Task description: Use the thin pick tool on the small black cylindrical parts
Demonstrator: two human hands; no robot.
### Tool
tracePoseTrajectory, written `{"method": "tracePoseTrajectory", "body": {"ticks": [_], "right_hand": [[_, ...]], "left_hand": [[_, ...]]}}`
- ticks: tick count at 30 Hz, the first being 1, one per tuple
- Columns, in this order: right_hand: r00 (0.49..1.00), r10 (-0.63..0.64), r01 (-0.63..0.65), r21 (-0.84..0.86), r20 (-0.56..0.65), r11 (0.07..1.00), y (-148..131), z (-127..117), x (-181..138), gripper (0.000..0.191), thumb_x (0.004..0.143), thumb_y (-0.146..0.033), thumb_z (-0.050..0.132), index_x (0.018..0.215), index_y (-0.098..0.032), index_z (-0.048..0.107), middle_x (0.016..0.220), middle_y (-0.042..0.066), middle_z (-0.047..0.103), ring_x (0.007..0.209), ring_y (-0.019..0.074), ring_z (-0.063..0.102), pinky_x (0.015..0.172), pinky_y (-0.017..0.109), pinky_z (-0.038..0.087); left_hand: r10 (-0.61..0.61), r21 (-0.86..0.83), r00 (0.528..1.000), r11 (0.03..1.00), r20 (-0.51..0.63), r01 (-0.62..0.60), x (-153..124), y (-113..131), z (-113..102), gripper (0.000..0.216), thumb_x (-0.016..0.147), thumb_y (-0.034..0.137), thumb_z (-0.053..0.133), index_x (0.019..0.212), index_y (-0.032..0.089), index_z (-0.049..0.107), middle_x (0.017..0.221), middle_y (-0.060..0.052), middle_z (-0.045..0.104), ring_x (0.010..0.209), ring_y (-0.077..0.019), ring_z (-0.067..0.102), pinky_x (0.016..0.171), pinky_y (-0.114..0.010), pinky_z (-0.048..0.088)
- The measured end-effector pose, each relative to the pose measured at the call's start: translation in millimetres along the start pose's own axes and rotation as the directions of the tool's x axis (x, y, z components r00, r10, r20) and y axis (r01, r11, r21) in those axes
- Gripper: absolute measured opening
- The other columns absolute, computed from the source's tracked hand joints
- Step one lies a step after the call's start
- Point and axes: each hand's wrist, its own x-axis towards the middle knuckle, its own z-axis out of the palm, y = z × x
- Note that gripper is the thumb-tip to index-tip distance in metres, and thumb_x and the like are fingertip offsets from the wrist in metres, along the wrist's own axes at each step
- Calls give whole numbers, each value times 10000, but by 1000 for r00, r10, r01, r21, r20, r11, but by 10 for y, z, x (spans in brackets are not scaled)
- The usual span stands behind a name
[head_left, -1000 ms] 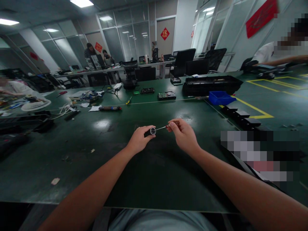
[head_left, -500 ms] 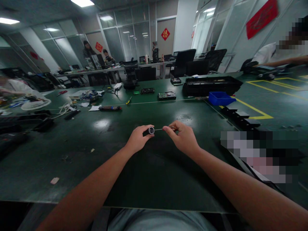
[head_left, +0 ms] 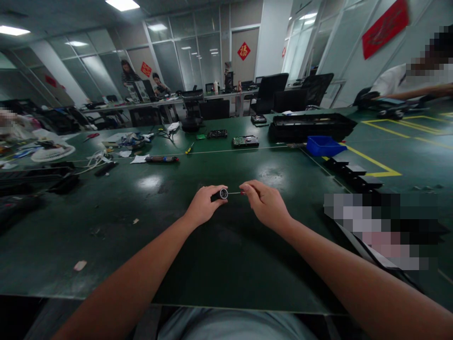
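My left hand (head_left: 203, 205) is wrapped round a black cylindrical part (head_left: 223, 193), whose silver-rimmed round end faces me. A screwdriver (head_left: 234, 193) lies level between my hands; its thin metal shaft reaches to the rim of the cylindrical part. The fingers of my right hand (head_left: 267, 203) are closed on the screwdriver's handle, of which only a bit of red shows. Whether the tip enters the part or only touches it, I cannot tell. Both hands are just above the green tabletop (head_left: 212, 264).
Farther back are hard drives (head_left: 245, 141), a yellow screwdriver (head_left: 189, 148), a brown-grey electric screwdriver (head_left: 162, 159), a long black tray (head_left: 313, 125) and a blue bin (head_left: 324, 146). Black brackets (head_left: 354, 172) line the right. A co-worker (head_left: 396, 82) sits at the far right.
My right hand has turned slightly around the screwdriver handle, with the fingers now covering more of it. My left hand and the black cylindrical part have hardly moved.
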Motion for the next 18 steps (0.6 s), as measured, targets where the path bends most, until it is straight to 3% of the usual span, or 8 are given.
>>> {"method": "tracePoseTrajectory", "body": {"ticks": [4, 9, 12, 15, 18], "right_hand": [[1000, -23, 23, 20, 2, 1000, -34, -1, -14, 270, 952, -322, 462, 1157, -242, 619, 733, 15, 658, 611, 187, 596, 611, 322, 420], [1000, 0, 0, 38, 22, 999, -71, -15, -30, 246, 969, -339, 426, 1035, -244, 642, 711, 9, 638, 632, 188, 599, 622, 323, 422], [999, 36, -34, 73, -24, 997, -52, 15, -29, 234, 974, -338, 421, 1048, -239, 620, 717, 11, 642, 642, 193, 611, 649, 339, 439], [990, 102, -80, 215, -94, 973, 3, 76, -16, 163, 919, -336, 533, 1033, -231, 583, 799, 31, 679, 716, 202, 642, 694, 353, 483], [978, 188, -133, 424, -89, 896, 82, 140, 16, 206, 887, -411, 596, 952, -216, 606, 837, 49, 698, 771, 201, 663, 752, 372, 525]], "left_hand": [[-11, 4, 1000, 1000, -1, 11, -2, -6, -1, 380, 867, 273, 703, 1245, 265, 663, 1213, -59, 692, 1141, -261, 608, 1030, -453, 414], [5, 12, 1000, 1000, 3, -5, -1, -17, 2, 382, 864, 277, 706, 1243, 269, 665, 1194, -50, 698, 1108, -254, 617, 996, -431, 430], [1, 16, 1000, 1000, 5, -1, 3, -9, 3, 376, 866, 281, 702, 1240, 272, 666, 1172, -47, 702, 1092, -254, 619, 1003, -437, 426], [-30, 18, 999, 999, -18, 31, 6, 3, 4, 374, 864, 279, 700, 1237, 270, 666, 1170, -55, 699, 1096, -260, 617, 1005, -440, 428], [-45, 20, 998, 999, -33, 46, 7, 21, -1, 377, 860, 276, 706, 1235, 258, 664, 1180, -63, 694, 1099, -263, 618, 1003, -441, 432]]}}
